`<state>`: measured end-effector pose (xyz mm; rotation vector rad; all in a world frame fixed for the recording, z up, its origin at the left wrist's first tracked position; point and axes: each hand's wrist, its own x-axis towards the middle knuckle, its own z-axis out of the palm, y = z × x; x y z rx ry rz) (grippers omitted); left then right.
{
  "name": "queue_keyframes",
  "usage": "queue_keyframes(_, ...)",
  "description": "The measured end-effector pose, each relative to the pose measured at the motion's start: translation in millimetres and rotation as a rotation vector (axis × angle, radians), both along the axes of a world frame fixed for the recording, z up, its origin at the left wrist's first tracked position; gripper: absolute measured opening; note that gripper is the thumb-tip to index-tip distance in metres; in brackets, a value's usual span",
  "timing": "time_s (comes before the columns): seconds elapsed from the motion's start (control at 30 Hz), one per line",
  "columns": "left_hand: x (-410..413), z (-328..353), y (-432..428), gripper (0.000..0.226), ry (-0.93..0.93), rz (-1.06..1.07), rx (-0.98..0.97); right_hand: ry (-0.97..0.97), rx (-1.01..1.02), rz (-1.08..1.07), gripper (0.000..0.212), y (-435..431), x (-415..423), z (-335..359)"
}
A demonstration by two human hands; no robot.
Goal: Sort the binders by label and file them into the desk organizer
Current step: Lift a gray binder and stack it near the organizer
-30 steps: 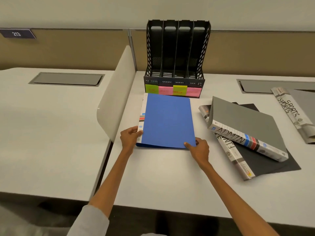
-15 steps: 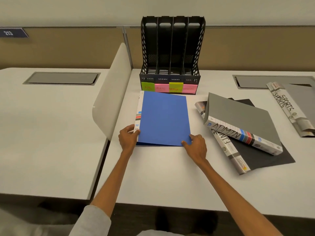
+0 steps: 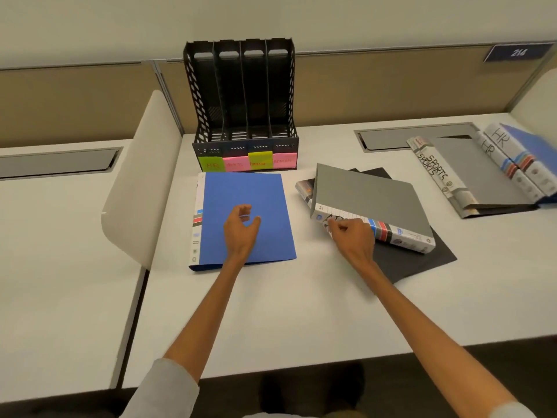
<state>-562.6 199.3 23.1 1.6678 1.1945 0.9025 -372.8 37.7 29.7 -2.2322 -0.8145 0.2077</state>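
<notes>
A black four-slot desk organizer (image 3: 241, 86) stands at the back of the desk, with green and pink sticky labels (image 3: 247, 162) along its base. Flat in front of it lies a blue binder (image 3: 271, 191). My left hand (image 3: 241, 227) hovers over its cover, fingers apart and holding nothing. To the right, a grey binder marked ADMIN (image 3: 367, 194) leans on a black binder (image 3: 419, 260). My right hand (image 3: 352, 239) curls around the near end of the ADMIN spine. Far right lie a grey SPORTS binder (image 3: 437, 173) and two HR binders (image 3: 509, 152).
A white curved divider panel (image 3: 141, 176) separates this desk from the left one. Grey cable hatches (image 3: 57, 162) (image 3: 391, 138) sit in both desktops. A tan partition wall with a sign 214 (image 3: 517, 52) runs behind.
Both hands left the blue binder's near edge. The left hand rose over its cover; the right hand went right onto the ADMIN binder's spine. The view swung right, showing the HR binders.
</notes>
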Motion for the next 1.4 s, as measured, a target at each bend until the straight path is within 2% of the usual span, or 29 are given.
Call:
queue_keyframes(0.1,37,4,-14,0.035,0.032,-0.111,-0.087,-0.023,0.045,-0.145,0.048,-25,44,10)
queue_keyframes(0.23,73,1,-29,0.062,0.072,-0.209,-0.242,-0.033,0.074,-0.325,0.044,-58,88,14)
queue_keyframes(0.3,90,6,-39,0.072,0.079,-0.250,-0.337,0.023,-0.022,-0.377,0.036,-73,108,11)
queue_keyframes(0.4,114,15,-46,0.070,0.075,-0.305,-0.475,0.210,-0.354,-0.420,0.062,-96,137,0)
queue_keyframes(0.47,127,13,-46,0.066,0.070,-0.328,-0.536,0.338,-0.400,-0.396,0.068,-106,144,-6)
queue_keyframes(0.6,141,15,-47,0.043,-0.036,-0.192,-0.571,0.470,-0.284,-0.366,0.055,-115,148,-12)
queue_keyframes(0.7,145,27,-46,0.035,-0.069,-0.145,-0.579,0.614,-0.144,-0.409,0.048,-118,156,-5)
queue_keyframes(0.87,151,55,-39,0.029,-0.165,-0.086,-0.554,0.585,-0.018,-0.359,0.038,-120,170,17)
queue_keyframes(1.1,159,107,-24,0.029,-0.268,-0.100,-0.530,0.647,0.231,-0.390,0.040,-107,184,58)
queue_keyframes(1.2,156,127,-18,0.023,-0.279,-0.116,-0.527,0.745,0.256,-0.391,0.032,-99,184,74)
queue_keyframes(1.4,134,154,-4,0.025,-0.316,-0.081,-0.480,1.109,0.370,-0.310,0.037,-90,174,90)
